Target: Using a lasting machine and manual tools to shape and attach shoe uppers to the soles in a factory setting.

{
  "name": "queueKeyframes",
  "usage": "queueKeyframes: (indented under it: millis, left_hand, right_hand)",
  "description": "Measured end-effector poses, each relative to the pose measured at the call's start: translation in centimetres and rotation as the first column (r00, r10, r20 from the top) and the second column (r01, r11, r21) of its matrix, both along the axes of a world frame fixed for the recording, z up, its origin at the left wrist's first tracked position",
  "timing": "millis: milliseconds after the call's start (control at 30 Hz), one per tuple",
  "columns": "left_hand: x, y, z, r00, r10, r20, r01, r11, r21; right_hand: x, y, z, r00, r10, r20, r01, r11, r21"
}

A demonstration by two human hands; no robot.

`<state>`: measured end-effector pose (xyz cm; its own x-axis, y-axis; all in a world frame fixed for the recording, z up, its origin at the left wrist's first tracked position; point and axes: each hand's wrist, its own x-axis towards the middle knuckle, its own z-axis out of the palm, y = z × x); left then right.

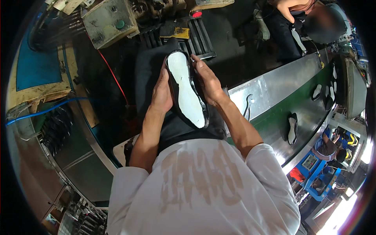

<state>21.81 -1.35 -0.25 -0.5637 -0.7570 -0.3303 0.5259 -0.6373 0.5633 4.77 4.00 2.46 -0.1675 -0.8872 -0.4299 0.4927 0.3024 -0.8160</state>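
Between my two hands, above my lap, is a black shoe upper (184, 86) with its white insole side facing up. One end points away from me and the other toward my body. My left hand (161, 92) presses along its left side, the fingers partly hidden beneath. From the right, my right hand (208, 81) grips the far half, with its thumb and fingertips at the black edge. The underside of the shoe upper is hidden.
To the right runs a green conveyor belt (270, 127) with a metal edge (270, 86); several shoe uppers (292, 128) lie on it. A machine control box (111, 21) with a green button stands ahead left. Another person (290, 31) works at the far right. Black shoe parts (58, 127) fill a left-hand rack.
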Motion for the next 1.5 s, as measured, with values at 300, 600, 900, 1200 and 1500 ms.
queueKeyframes:
  millis: [300,600,900,1200,1500]
  left_hand:
    - [-1.4,1.0,1.3,0.814,0.123,0.568,0.125,0.918,-0.377]
    - [-2.5,-1.4,0.4,0.764,0.209,0.611,-0.062,0.966,-0.252]
    - [-0.4,-9.9,-1.2,0.478,0.559,0.677,0.405,0.544,-0.735]
    - [1.2,-11.8,-0.8,0.657,0.389,0.645,0.490,0.429,-0.759]
    - [3.2,-14.3,1.7,0.616,0.004,0.787,0.734,0.360,-0.576]
  right_hand:
    - [0.5,-0.1,-0.1,0.763,0.196,-0.616,-0.167,0.980,0.105]
    - [2.1,8.0,7.1,-0.147,0.351,-0.925,-0.500,0.781,0.376]
    - [0.0,7.6,6.7,-0.261,0.171,-0.950,-0.571,0.766,0.295]
    - [-2.6,5.9,7.3,-0.220,0.179,-0.959,-0.672,0.685,0.282]
    - [-4.7,4.7,7.8,-0.068,0.225,-0.972,-0.722,0.661,0.203]
